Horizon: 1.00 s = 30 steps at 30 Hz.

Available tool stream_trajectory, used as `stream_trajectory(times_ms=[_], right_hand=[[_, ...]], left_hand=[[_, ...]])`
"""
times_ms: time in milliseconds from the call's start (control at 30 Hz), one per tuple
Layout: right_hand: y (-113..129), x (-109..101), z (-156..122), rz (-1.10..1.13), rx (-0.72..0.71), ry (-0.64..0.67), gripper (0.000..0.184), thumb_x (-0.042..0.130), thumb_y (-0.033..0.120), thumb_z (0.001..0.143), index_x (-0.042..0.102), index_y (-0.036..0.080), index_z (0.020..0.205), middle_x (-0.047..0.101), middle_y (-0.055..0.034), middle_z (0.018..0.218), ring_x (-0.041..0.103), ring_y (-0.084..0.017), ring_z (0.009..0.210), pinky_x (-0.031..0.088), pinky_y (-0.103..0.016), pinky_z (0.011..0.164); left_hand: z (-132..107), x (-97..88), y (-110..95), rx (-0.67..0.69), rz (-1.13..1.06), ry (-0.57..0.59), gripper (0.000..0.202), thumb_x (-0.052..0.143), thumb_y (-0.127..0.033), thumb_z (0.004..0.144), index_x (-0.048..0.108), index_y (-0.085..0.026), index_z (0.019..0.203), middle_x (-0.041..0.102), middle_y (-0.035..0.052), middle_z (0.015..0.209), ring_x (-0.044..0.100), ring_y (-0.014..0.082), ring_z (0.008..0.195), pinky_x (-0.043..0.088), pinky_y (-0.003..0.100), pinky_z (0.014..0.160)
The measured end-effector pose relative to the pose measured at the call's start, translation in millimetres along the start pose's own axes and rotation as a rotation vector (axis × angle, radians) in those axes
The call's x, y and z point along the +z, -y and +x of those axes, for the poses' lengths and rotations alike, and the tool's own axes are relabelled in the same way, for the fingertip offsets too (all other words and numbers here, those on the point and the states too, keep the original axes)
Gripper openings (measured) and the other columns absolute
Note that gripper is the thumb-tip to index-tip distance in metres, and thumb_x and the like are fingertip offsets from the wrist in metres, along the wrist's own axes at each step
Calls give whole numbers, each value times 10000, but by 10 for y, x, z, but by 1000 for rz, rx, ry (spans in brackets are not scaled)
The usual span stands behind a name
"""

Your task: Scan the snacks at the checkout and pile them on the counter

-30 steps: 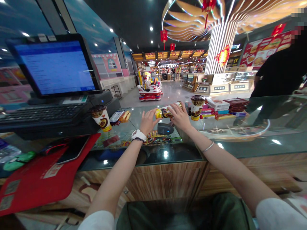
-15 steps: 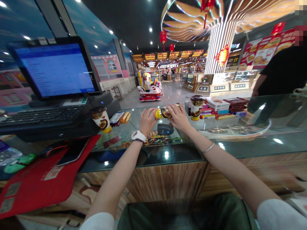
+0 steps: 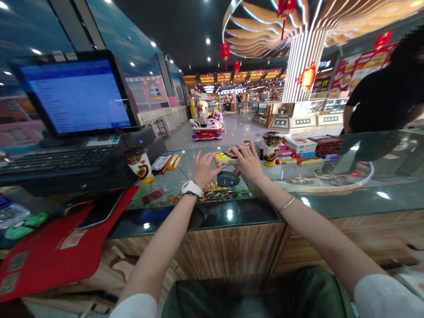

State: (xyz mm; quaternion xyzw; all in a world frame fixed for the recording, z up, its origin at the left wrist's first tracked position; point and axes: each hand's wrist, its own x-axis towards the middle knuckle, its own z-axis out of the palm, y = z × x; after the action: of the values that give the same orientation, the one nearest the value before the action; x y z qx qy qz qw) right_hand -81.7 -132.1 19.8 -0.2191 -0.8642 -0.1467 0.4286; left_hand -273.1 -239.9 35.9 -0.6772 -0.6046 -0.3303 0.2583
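**Setting:** a shopping-mall food court, with a shiny aisle running back between lit shopfronts, and a red-and-white kiddie ride [image 3: 206, 129] out on the floor.

**Nearby person:** a person in black [image 3: 380, 97] stands on the far side of the bench at the right, apart from the hands.

**Bench:** a glass-topped bench [image 3: 232, 251] with a wood-grain front and packaged snacks under the glass.

**On the left of the bench:** a touchscreen till monitor [image 3: 77, 95] above a black keyboard [image 3: 59, 161], with a red mat [image 3: 56, 247] and a smartphone [image 3: 101, 210] lying on it.

**On the right of the bench:** stacked snack boxes [image 3: 298, 145] and chocolate bars [image 3: 324, 145].

**Held item:** a paper drink cup [image 3: 227, 157] lies on its side, roughly level, between the hands and just beyond a dark barcode scanner [image 3: 228, 179]. It has a yellow end, a dark brown band and a brown lid towards the right, and it looks like the two standing cups [image 3: 273, 148] on either side.

**Left hand:** the left hand [image 3: 205, 168] has its fingers spread, with the tips at the cup's yellow end; whether it grips or only touches cannot be told. A white wristwatch [image 3: 191, 188] sits on the wrist.

**Right hand:** the right hand [image 3: 248, 162] curls over the lid end, its fingers pressed on the cup. A thin bangle [image 3: 286, 203] circles the wrist.
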Motion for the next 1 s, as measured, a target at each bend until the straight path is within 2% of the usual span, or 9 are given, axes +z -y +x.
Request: stream_trajectory(times_ms=[233,367,500,833,1000], right_hand=[[7,-14,1,-4,-22,5,572,558,177,842,505,159,1411,534,-154,1427,426,-308,1375,255,-523,1208],[2,-24,-1,-2,-30,13,601,565,214,844,484,151,1436,538,-162,1418,434,-317,1363,270,-525,1193],[2,-32,-4,3,-42,51,664,600,286,828,463,117,1455,540,-183,1405,447,-329,1343,276,-510,1188],[31,-27,11,-5,-39,42,617,583,250,873,442,151,1465,484,-165,1478,422,-308,1374,231,-539,1210],[20,-15,-3,-15,-44,47,567,585,197,872,492,159,1430,550,-163,1386,469,-302,1321,294,-508,1186]], left_hand=[[-5,5,-3,-5,-4,-6,478,604,-453,913,531,-202,1313,678,101,1244,624,252,1174,308,500,1193],[-2,-16,-6,67,29,0,528,647,-385,885,500,-205,1359,602,122,1365,560,268,1273,397,453,1132],[8,-55,-13,124,68,40,479,650,-291,879,534,-219,1339,612,109,1348,574,262,1248,423,433,1107],[-26,6,31,43,48,-10,430,642,-293,890,564,-234,1309,661,79,1306,606,241,1217,372,441,1149],[-32,41,44,7,24,-3,432,645,-310,893,562,-233,1310,667,87,1302,606,240,1230,379,447,1149]])
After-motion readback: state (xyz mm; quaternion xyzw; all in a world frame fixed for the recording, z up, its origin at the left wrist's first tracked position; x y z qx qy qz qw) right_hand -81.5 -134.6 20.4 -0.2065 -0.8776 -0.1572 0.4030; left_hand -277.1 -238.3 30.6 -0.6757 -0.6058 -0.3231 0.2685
